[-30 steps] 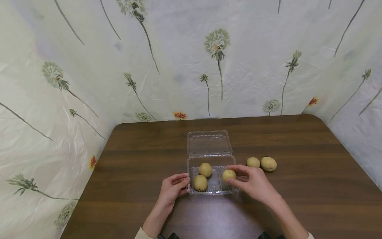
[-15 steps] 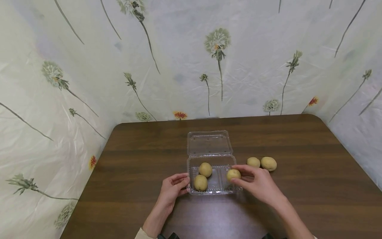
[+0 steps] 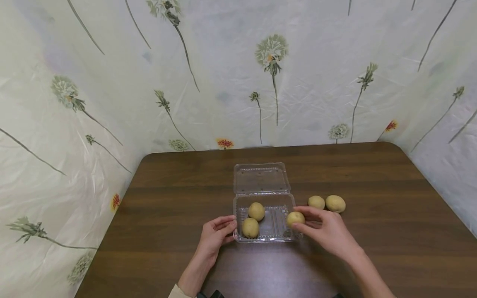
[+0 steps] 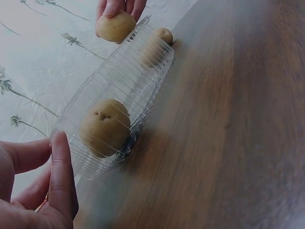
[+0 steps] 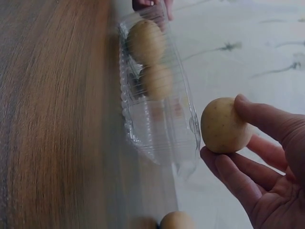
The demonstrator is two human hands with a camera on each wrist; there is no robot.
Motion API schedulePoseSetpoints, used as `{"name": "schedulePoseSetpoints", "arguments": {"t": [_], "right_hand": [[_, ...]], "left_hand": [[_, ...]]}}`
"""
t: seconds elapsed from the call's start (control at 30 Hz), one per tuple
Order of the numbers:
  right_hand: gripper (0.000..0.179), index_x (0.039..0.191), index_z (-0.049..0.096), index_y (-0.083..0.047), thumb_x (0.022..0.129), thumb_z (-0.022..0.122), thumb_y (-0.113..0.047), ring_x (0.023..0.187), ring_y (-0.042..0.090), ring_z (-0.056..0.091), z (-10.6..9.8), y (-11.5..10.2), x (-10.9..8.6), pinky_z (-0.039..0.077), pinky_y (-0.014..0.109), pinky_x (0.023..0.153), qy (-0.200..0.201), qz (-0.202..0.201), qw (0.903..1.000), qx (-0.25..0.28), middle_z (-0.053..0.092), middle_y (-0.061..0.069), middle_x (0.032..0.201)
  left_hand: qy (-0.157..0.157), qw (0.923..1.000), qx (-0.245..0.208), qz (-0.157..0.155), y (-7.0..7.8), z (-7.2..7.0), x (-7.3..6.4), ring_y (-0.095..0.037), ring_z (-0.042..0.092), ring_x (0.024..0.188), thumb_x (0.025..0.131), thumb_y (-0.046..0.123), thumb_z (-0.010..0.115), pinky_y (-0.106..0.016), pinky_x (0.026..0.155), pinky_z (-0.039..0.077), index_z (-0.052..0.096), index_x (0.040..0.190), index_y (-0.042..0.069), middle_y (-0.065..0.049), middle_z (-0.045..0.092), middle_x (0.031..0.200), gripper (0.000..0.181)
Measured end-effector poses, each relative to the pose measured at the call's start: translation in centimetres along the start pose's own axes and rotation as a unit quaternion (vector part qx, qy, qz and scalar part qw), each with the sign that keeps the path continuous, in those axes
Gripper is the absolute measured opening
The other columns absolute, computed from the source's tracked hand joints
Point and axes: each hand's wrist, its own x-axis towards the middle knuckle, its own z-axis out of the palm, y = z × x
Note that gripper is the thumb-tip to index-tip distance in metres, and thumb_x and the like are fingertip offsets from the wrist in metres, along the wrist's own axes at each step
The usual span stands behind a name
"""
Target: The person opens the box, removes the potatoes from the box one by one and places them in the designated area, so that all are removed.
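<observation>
Yellowish potatoes [image 3: 295,219], brown-streaked table [image 3: 179,182]; dandelion-patterned sheeting [image 3: 231,70]

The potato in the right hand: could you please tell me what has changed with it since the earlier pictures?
The right hand has carried the held potato rightward, to the right edge of the clear container, without letting go. The left hand stays at the container's left edge; the two potatoes inside and the two beyond its right side have not moved.

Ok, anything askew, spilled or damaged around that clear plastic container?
Nothing stands out. The clear plastic container sits open on the brown wooden table, two round yellow potatoes inside; two more potatoes lie to its right. The right hand holds another potato near the rim; no damage shows.
</observation>
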Motion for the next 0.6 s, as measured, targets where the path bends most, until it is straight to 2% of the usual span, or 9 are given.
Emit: {"name": "schedulePoseSetpoints", "arguments": {"t": [0.2,0.6], "right_hand": [[0.040,0.118,0.068,-0.002,0.084,0.079,-0.020,0.094,0.015,0.068,0.0,0.1,-0.4,0.056,0.026,0.079,0.007,-0.004,1.0000,-0.002,0.070,0.010,0.107],[0.040,0.118,0.068,-0.004,0.083,0.080,-0.021,0.092,0.013,0.069,-1.1,0.8,-0.6,0.056,0.024,0.076,0.032,-0.002,0.9992,-0.022,0.069,0.012,0.107]], "left_hand": [[0.000,1.0000,-0.001,-0.002,-0.1,-0.1,0.0,-0.011,0.064,0.078,0.090,0.008,0.072,-0.026,0.069,0.057,0.064,0.118,-0.008,-0.003,0.065,0.090,0.034],[0.000,1.0000,-0.004,-0.002,-0.1,-0.1,0.1,-0.011,0.064,0.077,0.090,0.008,0.072,-0.026,0.069,0.057,0.062,0.119,-0.009,-0.003,0.065,0.090,0.035]]}}
